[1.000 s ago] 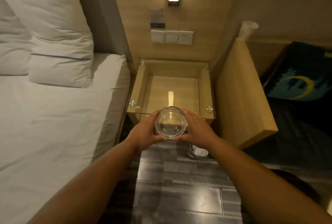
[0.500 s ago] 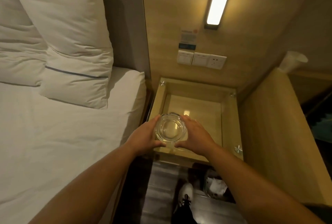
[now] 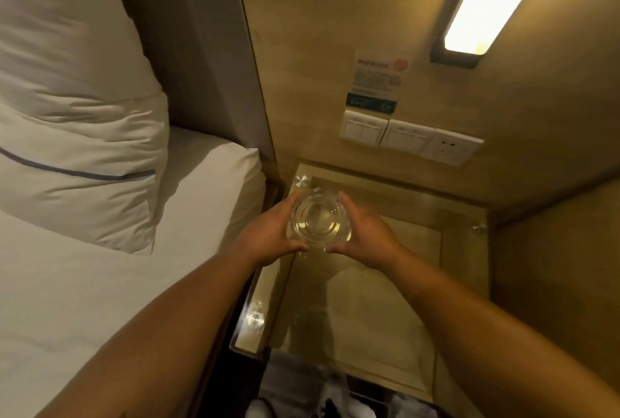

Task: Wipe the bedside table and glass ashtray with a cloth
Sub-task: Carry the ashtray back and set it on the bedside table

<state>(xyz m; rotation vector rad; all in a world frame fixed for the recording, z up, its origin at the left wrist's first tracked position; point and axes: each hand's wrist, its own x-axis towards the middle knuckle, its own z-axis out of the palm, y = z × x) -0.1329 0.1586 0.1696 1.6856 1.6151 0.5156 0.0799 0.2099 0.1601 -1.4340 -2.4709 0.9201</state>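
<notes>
Grip: both hands, left [image 3: 268,236] and right [image 3: 365,233], hold the ashtray [image 3: 320,221] by its sides.
Place: the ashtray is over the far left corner of the table [image 3: 463,249] top.
Do it well: I think it should go down slowly and flat. Glass on glass can chip.
Change: before, the ashtray was over the near edge. Now it is deeper in.
Cloth: none in sight.
</notes>
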